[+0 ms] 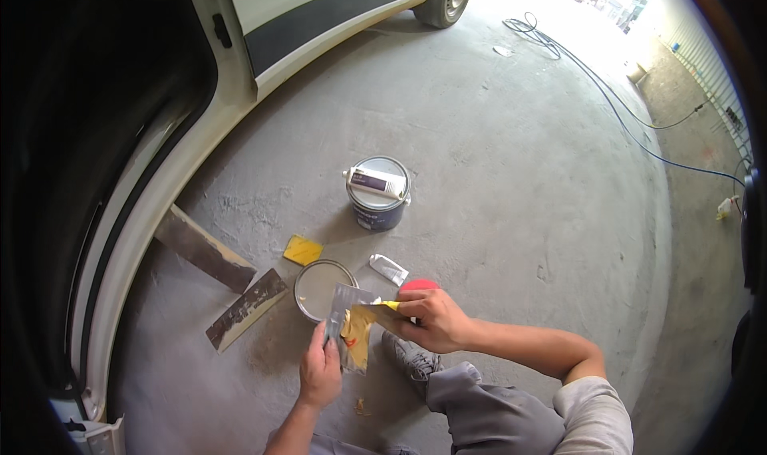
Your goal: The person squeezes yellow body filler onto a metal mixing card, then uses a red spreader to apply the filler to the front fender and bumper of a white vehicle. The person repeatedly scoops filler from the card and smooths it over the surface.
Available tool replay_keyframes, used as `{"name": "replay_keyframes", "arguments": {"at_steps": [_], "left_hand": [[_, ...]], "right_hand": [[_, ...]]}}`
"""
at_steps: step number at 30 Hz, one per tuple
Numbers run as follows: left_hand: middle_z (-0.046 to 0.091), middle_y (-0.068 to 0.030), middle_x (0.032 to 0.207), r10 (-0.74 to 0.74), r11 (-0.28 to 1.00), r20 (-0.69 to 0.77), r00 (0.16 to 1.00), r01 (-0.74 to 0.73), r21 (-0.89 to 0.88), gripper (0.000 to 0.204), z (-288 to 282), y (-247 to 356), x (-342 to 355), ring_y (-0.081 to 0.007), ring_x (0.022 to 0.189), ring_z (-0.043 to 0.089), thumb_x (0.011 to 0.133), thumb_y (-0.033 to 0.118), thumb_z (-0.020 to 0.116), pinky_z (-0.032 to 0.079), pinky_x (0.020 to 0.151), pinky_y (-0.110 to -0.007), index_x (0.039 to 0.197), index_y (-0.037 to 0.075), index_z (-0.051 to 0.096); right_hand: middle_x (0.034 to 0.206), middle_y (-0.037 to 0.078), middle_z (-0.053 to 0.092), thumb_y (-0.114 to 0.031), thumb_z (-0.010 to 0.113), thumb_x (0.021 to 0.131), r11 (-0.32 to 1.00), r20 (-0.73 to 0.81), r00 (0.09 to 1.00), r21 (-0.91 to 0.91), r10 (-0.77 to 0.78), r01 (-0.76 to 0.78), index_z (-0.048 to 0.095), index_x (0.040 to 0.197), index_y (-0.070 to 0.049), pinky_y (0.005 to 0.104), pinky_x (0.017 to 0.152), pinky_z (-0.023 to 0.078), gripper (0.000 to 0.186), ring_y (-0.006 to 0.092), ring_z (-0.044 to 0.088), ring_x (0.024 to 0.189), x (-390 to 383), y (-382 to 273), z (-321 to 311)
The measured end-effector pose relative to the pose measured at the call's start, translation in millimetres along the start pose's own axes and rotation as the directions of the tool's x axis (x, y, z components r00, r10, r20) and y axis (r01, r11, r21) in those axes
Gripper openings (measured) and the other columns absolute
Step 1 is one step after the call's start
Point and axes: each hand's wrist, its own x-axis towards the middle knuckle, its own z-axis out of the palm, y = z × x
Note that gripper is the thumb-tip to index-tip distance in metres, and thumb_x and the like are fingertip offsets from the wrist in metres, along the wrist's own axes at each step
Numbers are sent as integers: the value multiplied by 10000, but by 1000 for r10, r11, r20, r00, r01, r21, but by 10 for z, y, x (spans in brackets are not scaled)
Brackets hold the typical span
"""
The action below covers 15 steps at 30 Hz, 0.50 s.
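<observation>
Pinching the left edge of a metal plate point(349, 297), the left hand point(322, 373) has its thumb on top, with the fingers mostly hidden beneath. Yellow paste point(357, 333) with a red streak lies on the plate, up and to the right of that hand, toward the plate's right edge and lower end. The right hand point(435, 321) grips a scraper point(387, 317) between thumb and bent fingers; its blade points left, over the plate's right edge, so plate and paste lie just left of that hand. I cannot tell whether the blade touches the paste.

Past the plate's upper end, a round lid point(314, 284) lies on the floor point(495, 183), partly covered by the plate. Near it are a yellow block point(304, 250), a small white tube point(389, 269) and a red disc point(420, 284), just beyond the right hand. Farther off stands a can point(378, 218), a larger tube point(375, 183) lying across its top. Two wide blades lie toward the floor's left edge, beside the car point(319, 35).
</observation>
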Motion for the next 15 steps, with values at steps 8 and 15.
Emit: {"name": "replay_keyframes", "arguments": {"at_steps": [8,15], "left_hand": [[696,-229,1071,-23,997,42,999,20,75,444,-37,58,-35,-322,974,692,1038,150,462,520,876,-403,1433,-51,494],[675,-254,1208,243,967,-77,967,-235,101,451,-38,19,-12,-333,1103,671,1050,162,454,505,960,-407,1434,-73,483]], "right_hand": [[917,151,649,-41,657,821,988,124,980,20,-154,152,662,866,-1,474,642,535,60,383,660,766,-15,72,55],[865,152,621,-35,671,819,973,150,963,90,-224,212,676,893,-4,450,617,509,81,363,648,728,57,19,-2]]}}
